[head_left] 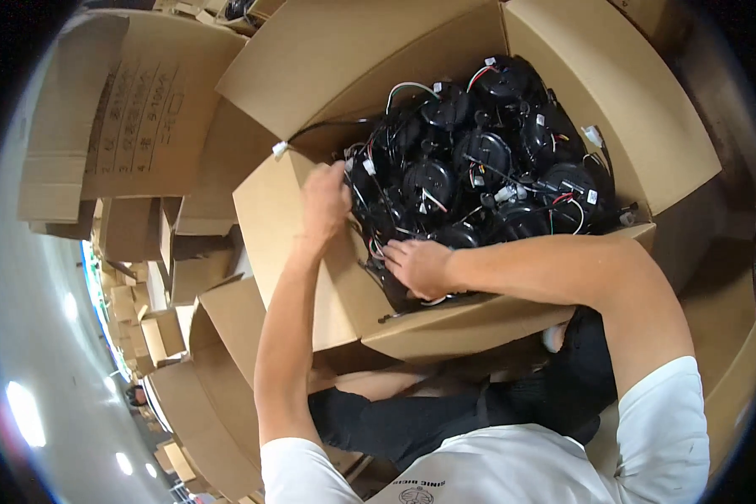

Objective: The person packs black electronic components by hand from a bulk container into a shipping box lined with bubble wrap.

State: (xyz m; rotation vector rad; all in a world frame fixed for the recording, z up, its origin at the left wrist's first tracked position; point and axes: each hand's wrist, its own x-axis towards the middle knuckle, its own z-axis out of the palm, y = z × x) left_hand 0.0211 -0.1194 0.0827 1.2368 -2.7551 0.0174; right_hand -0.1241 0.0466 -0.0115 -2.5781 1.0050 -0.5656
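A large open cardboard box (338,290) holds many round black parts (429,182) with coloured wires and white plugs; their exact kind I cannot tell. At the box's left wall, my left hand (324,202) is closed, its fingertips among cables and small white connectors; what they grip is hidden. My right hand (420,267) reaches over the near wall. Its fingers are bent together around thin wires (375,249) at the front left of the pile. One black cable (328,126) runs from the pile to a white plug (280,149) at the left rim.
The box's flaps stand spread outward, with a tall one (605,84) at the right. Another carton with handwriting (147,118) stands at the left, and more cartons (206,403) lie below it. My legs (412,420) are close to the box's near side.
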